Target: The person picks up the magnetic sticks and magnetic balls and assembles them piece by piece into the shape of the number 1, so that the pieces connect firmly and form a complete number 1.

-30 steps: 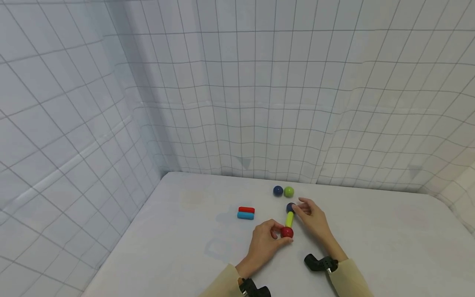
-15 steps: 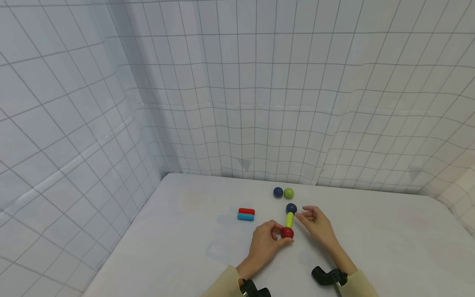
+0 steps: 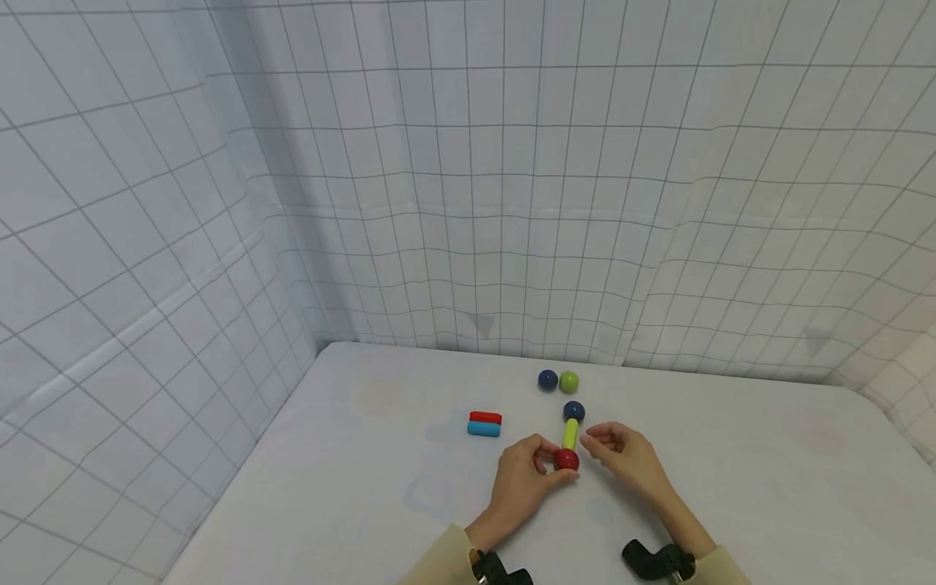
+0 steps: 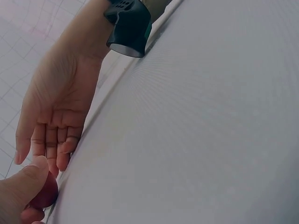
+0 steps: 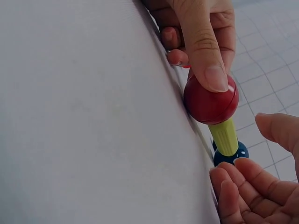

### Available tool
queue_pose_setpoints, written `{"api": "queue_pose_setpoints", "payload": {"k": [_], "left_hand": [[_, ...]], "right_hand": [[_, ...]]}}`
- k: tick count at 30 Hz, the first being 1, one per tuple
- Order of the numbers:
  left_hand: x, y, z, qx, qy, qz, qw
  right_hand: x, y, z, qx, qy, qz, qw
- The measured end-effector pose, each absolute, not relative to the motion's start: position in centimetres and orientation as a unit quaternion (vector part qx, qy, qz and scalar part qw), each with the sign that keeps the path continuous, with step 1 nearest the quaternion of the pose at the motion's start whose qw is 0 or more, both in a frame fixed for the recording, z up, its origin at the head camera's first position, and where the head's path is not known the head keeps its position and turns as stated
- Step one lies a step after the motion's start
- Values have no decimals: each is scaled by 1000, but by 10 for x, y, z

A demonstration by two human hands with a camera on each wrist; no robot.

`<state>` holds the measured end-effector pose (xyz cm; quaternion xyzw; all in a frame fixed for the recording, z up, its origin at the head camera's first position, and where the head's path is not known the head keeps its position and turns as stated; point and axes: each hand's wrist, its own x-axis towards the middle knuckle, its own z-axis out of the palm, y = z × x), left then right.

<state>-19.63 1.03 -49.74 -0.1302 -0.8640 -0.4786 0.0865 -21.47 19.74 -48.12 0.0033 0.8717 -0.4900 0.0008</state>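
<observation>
A yellow-green rod (image 3: 569, 435) lies on the white table (image 3: 380, 455), with a red ball (image 3: 565, 460) on its near end and a dark blue ball (image 3: 574, 411) on its far end. My left hand (image 3: 537, 465) pinches the red ball; in the right wrist view its thumb (image 5: 205, 56) presses on top of the red ball (image 5: 210, 100). My right hand (image 3: 607, 447) hovers just right of the rod, fingers loosely curled and holding nothing. The left wrist view shows the right hand's bare palm (image 4: 51, 116) facing the red ball (image 4: 46, 191).
A loose dark blue ball (image 3: 548, 379) and a green ball (image 3: 569, 380) sit side by side near the back. A red rod (image 3: 486, 417) and a cyan rod (image 3: 484, 428) lie together to the left. Gridded cloth walls (image 3: 468, 203) close in the back and left.
My right hand let go of the dark blue ball's end and drew back toward me along the rod. The left hand and the rod with its balls stayed put.
</observation>
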Motion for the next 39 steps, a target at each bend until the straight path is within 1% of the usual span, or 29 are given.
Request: {"api": "queue_pose_setpoints", "payload": {"k": [16,28,39], "left_hand": [[-198,12,-498,-129,-865,-477,88],[-199,13,-499,-127,-867,-474,91],[-199,16,-499,-130,-868,-469,102]], "right_hand": [[-204,189,-470,5,882,-469,53],[-204,189,-469,-28,865,-495,82],[-202,183,-467,13,886,-457,72]]}}
